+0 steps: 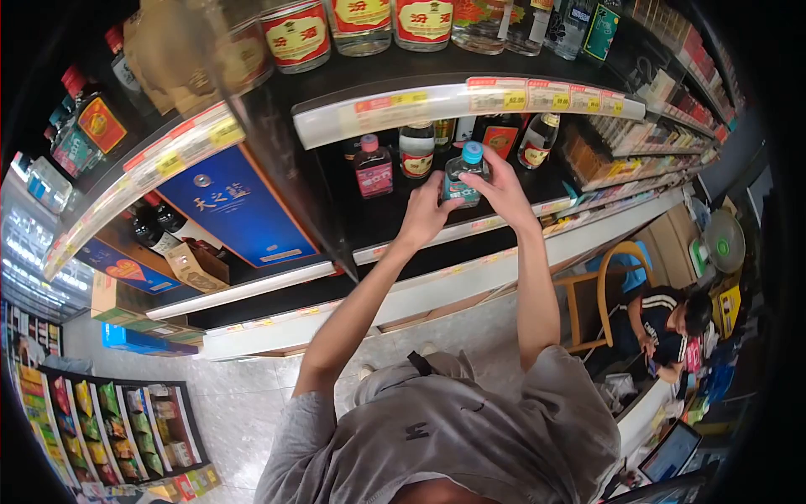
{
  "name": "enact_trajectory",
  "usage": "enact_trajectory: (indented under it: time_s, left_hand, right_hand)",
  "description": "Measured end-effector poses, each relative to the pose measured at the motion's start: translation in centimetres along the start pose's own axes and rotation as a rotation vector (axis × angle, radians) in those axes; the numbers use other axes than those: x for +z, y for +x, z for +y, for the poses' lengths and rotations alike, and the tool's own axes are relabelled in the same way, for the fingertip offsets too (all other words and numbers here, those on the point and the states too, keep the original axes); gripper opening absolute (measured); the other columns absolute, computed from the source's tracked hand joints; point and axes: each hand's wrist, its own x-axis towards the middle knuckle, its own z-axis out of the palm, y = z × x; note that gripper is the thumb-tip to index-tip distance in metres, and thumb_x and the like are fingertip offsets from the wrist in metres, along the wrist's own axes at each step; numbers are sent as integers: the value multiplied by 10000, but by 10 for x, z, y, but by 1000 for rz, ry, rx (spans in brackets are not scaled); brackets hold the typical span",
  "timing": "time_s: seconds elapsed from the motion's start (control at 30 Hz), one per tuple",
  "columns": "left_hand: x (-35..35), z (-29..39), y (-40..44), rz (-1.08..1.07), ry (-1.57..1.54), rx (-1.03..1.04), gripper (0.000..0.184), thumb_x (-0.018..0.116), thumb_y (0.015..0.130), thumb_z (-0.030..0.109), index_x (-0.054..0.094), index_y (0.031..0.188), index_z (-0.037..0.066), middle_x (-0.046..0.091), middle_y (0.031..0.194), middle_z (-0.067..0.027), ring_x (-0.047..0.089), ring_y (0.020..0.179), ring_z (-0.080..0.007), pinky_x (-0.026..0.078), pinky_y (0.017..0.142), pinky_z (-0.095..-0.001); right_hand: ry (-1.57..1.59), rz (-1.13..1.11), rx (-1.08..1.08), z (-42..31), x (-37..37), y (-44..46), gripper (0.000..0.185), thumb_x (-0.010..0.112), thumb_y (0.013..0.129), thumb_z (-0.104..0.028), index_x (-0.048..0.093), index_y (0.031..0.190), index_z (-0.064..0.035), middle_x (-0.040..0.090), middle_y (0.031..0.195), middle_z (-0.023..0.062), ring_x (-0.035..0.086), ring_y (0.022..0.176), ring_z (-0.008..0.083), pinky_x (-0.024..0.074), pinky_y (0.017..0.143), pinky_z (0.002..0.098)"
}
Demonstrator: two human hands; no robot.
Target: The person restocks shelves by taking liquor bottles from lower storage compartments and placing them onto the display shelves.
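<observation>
A small clear bottle (457, 191) with a teal cap and teal label stands upright between my hands, at the lower shelf. My left hand (426, 210) is closed on its left side, thumb across the lower label. My right hand (504, 195) wraps its right side, with fingers near the cap and the thumb on the front. Left of them is a bottle (374, 172) with a pink cap and pink label. Behind stand a clear bottle (416, 151) with a red-and-cream label and, farther right, a similar bottle (538, 143). The teal bottle's base is partly hidden by my fingers.
Above my hands runs a shelf edge (336, 126) with price tags; large bottles (294, 38) stand on it. A blue box (239, 204) is at left beyond a dark upright divider. A seated person (659, 323) is at right beside a wooden chair (606, 294). A snack rack (117, 428) stands lower left.
</observation>
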Motion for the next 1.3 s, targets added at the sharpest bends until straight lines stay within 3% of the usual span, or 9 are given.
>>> enact_trajectory:
  time_s: [0.13, 0.4, 0.57, 0.9, 1.0, 1.07, 1.2, 1.27, 1.3]
  left_hand:
    - [15, -28, 20, 19, 147, -81, 483, 789, 852, 124, 495, 1206, -19, 664, 1053, -286, 619, 1059, -498, 509, 802, -525]
    - [25, -44, 34, 38, 214, -167, 502, 782, 857, 111, 474, 1229, -25, 667, 1104, -271, 620, 1115, -480, 513, 843, -514]
    - [26, -49, 41, 48, 260, -146, 492, 762, 873, 94, 469, 1238, -58, 642, 1148, -301, 588, 1169, -486, 505, 912, -489]
    - [36, -46, 33, 146, 308, -47, 567, 731, 890, 89, 440, 1358, -42, 615, 1216, -316, 561, 1209, -485, 503, 930, -505]
    - [38, -42, 24, 179, 457, -85, 600, 702, 906, 79, 414, 1425, -12, 575, 1301, -316, 550, 1208, -507, 509, 946, -515]
    - [36, -41, 14, 230, 478, -53, 617, 672, 928, 80, 389, 1472, 9, 522, 1369, -301, 533, 1210, -534, 508, 959, -539]
    - [30, 18, -22, 249, 454, -72, 569, 642, 954, 73, 406, 1466, -1, 494, 1388, -273, 527, 1234, -521, 493, 997, -511]
    - [24, 43, -51, 235, 394, 47, 489, 620, 974, 64, 462, 1431, -12, 518, 1347, -247, 531, 1265, -460, 465, 1043, -455]
    - [20, 56, -71, 183, 329, 17, 429, 598, 995, 55, 509, 1410, -4, 536, 1356, -199, 554, 1269, -365, 458, 1049, -381]
  right_hand:
    - [46, -58, 39, 31, -29, 17, 460, 710, 926, -32, 575, 1365, -44, 641, 1200, 29, 597, 1114, 113, 490, 972, 289]
    - [83, -97, 41, 66, -46, 37, 450, 714, 925, -30, 586, 1356, -52, 643, 1216, 24, 599, 1125, 113, 492, 981, 295]
    - [87, -126, 39, 79, -51, 46, 464, 703, 935, -15, 580, 1379, -60, 646, 1242, 30, 608, 1113, 110, 490, 980, 282]
    - [44, -123, 45, 91, -53, 51, 482, 704, 952, -53, 555, 1410, -43, 658, 1239, 37, 600, 1151, 107, 489, 993, 278]
    - [-118, -75, 32, 91, -52, 42, 521, 725, 938, -69, 536, 1421, -23, 629, 1301, 74, 598, 1184, 133, 487, 1013, 294]
    - [-334, 26, -115, 80, -50, 31, 562, 744, 920, -74, 516, 1429, -5, 578, 1379, 117, 587, 1237, 183, 478, 1048, 321]
    - [-296, 219, -218, 57, -56, -6, 580, 745, 907, -47, 505, 1432, -3, 548, 1415, 139, 571, 1287, 234, 462, 1088, 354]
    - [-152, 385, -178, 53, -55, -40, 441, 723, 924, -32, 576, 1338, 9, 586, 1341, 135, 619, 1209, 221, 507, 1033, 348]
    - [-5, 447, -104, 58, -55, -62, 360, 691, 952, -22, 589, 1296, 12, 611, 1296, 98, 625, 1179, 189, 492, 1043, 325]
